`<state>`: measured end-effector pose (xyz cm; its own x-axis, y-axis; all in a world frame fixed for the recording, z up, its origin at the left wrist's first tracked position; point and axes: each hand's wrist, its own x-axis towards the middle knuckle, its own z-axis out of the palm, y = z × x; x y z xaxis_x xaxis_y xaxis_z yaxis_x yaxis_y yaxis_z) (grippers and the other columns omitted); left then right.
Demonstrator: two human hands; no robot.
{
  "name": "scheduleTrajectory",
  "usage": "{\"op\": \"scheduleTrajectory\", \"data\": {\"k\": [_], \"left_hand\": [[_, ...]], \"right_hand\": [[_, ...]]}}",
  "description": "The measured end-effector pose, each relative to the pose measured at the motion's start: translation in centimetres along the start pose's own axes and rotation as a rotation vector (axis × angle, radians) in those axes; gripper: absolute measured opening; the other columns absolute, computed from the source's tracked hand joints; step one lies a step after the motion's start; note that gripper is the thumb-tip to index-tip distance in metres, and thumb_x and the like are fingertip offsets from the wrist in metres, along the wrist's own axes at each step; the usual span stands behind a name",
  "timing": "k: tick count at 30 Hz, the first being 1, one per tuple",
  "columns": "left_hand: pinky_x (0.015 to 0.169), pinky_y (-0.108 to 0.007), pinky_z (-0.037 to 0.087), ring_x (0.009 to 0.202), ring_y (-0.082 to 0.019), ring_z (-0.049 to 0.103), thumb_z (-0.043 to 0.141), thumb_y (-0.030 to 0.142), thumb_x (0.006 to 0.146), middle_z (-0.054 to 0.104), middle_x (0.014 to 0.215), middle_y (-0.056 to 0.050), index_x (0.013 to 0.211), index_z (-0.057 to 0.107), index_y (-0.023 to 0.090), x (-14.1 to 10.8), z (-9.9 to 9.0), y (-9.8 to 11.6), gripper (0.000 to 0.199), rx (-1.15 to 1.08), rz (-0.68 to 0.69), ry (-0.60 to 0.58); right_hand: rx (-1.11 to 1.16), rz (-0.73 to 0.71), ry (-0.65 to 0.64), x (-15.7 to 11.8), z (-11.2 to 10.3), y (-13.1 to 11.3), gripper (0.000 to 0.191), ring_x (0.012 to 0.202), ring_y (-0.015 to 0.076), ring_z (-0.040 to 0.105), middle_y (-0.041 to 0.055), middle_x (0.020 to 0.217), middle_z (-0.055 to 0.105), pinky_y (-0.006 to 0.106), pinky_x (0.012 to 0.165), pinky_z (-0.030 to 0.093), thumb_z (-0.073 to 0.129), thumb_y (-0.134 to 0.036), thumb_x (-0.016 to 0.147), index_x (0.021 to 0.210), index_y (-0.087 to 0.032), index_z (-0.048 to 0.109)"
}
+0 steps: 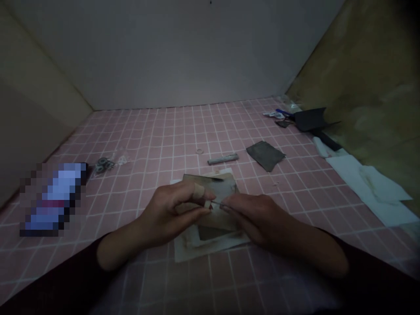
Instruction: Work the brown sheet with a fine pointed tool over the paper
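My left hand [173, 208] is closed in a pinch on a small pale piece [208, 204], too small and dim to name further. A beige bandage [198, 191] wraps one of its fingers. Fingers of my right hand [259, 214] are closed on a thin, slender tool [218, 202], whose tip meets or nearly meets the pale piece. Its rear part is hidden in the hand. Both hands are over a stack of stained paper sheets [185, 250], with brownish abrasive-looking sheets [216, 233] on top.
Behind the stack lie a grey tube-like stick [223, 159], a small pale ring [200, 151] and a dark grey sheet [266, 156]. A blurred-out phone [55, 199] and a small bag [105, 164] are left. A black scoop [310, 119] and white papers [367, 186] line the right wall.
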<state>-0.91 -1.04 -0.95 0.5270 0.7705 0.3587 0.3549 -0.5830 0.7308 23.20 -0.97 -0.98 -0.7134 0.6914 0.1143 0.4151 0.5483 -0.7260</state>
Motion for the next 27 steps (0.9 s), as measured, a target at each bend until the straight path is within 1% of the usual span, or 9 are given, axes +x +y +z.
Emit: {"op": "scheduleTrajectory", "data": {"k": [3, 5, 6, 11, 13, 17, 20, 22, 27], "left_hand": [[0.075, -0.024, 0.057, 0.088, -0.016, 0.071, 0.064, 0.015, 0.09, 0.074, 0.097, -0.004, 0.105, 0.065, 0.019, -0.2, 0.2, -0.5, 0.016, 0.124, 0.117, -0.019], [0.078, -0.025, 0.057, 0.094, -0.017, 0.071, 0.062, 0.014, 0.09, 0.074, 0.101, -0.005, 0.108, 0.063, 0.021, -0.4, 0.2, -0.5, 0.019, 0.157, 0.173, -0.025], [0.079, -0.025, 0.058, 0.095, -0.017, 0.071, 0.062, 0.014, 0.091, 0.073, 0.102, -0.005, 0.109, 0.063, 0.022, -0.4, 0.1, -0.5, 0.02, 0.16, 0.17, -0.021], [0.078, -0.029, 0.059, 0.091, -0.018, 0.071, 0.064, 0.018, 0.09, 0.072, 0.1, -0.003, 0.11, 0.063, 0.025, -0.4, 0.0, -0.1, 0.021, 0.169, 0.089, 0.018], [0.076, -0.029, 0.06, 0.09, -0.018, 0.072, 0.063, 0.018, 0.09, 0.073, 0.102, -0.004, 0.109, 0.063, 0.025, -0.5, 0.2, -0.1, 0.02, 0.22, 0.107, 0.007], [0.071, -0.025, 0.06, 0.09, -0.017, 0.073, 0.061, 0.014, 0.091, 0.073, 0.107, -0.004, 0.11, 0.064, 0.025, -0.8, 0.5, -0.3, 0.023, 0.341, 0.192, -0.017], [0.075, -0.028, 0.059, 0.088, -0.019, 0.072, 0.063, 0.017, 0.09, 0.073, 0.099, -0.004, 0.11, 0.064, 0.024, -0.8, 0.1, -0.4, 0.021, 0.252, 0.054, 0.032], [0.075, -0.029, 0.057, 0.086, -0.018, 0.07, 0.065, 0.018, 0.089, 0.071, 0.094, -0.004, 0.108, 0.064, 0.023, -0.6, -0.1, -0.5, 0.019, 0.077, -0.047, 0.064], [0.071, -0.028, 0.054, 0.083, -0.017, 0.064, 0.065, 0.019, 0.089, 0.064, 0.092, -0.004, 0.106, 0.061, 0.02, -0.3, -0.1, -1.3, 0.018, -0.223, -0.136, 0.095]], "right_hand": [[0.359, 0.167, -0.224, 0.4, -0.8, 0.2, 0.029, 0.053, 0.0089, 0.044, -0.0042, 0.06, 0.047, 0.022, 0.052, 0.035, 0.045, -0.028, 0.099, 0.077, -0.015, 0.059], [0.659, 0.27, -0.422, 0.6, -1.4, 0.5, 0.031, 0.043, 0.0074, 0.037, -0.0066, 0.054, 0.044, 0.02, 0.043, 0.029, 0.045, -0.036, 0.099, 0.086, -0.015, 0.063], [0.721, 0.287, -0.427, 0.7, -1.5, 0.6, 0.031, 0.042, 0.0072, 0.036, -0.007, 0.054, 0.044, 0.02, 0.041, 0.028, 0.045, -0.037, 0.099, 0.087, -0.015, 0.064], [0.266, 0.053, 0.01, 0.5, -0.4, 0.2, 0.024, 0.06, 0.0103, 0.044, -0.0025, 0.065, 0.049, 0.025, 0.06, 0.036, 0.049, -0.022, 0.095, 0.073, -0.017, 0.056], [0.225, 0.028, 0.032, 0.4, -0.1, 0.1, 0.024, 0.061, 0.0104, 0.043, -0.0024, 0.066, 0.049, 0.026, 0.06, 0.035, 0.048, -0.02, 0.095, 0.071, -0.018, 0.054], [0.764, 0.268, -0.396, 0.7, -0.9, 0.9, 0.027, 0.044, 0.007, 0.034, -0.0068, 0.055, 0.043, 0.022, 0.044, 0.027, 0.045, -0.029, 0.097, 0.079, -0.016, 0.061], [0.91, 0.37, -0.519, 0.8, -1.9, 1.9, 0.029, 0.039, 0.0054, 0.028, -0.0081, 0.052, 0.043, 0.021, 0.039, 0.021, 0.048, -0.035, 0.097, 0.087, -0.014, 0.066], [0.782, 0.309, -0.435, 0.9, -2.4, 2.2, 0.028, 0.044, 0.006, 0.037, -0.0065, 0.054, 0.048, 0.02, 0.044, 0.028, 0.051, -0.034, 0.096, 0.085, -0.014, 0.067], [0.568, 0.221, -0.032, 1.1, -2.2, 1.7, 0.023, 0.056, 0.0093, 0.046, -0.0048, 0.061, 0.05, 0.022, 0.053, 0.034, 0.056, -0.035, 0.093, 0.084, -0.015, 0.063]]}}
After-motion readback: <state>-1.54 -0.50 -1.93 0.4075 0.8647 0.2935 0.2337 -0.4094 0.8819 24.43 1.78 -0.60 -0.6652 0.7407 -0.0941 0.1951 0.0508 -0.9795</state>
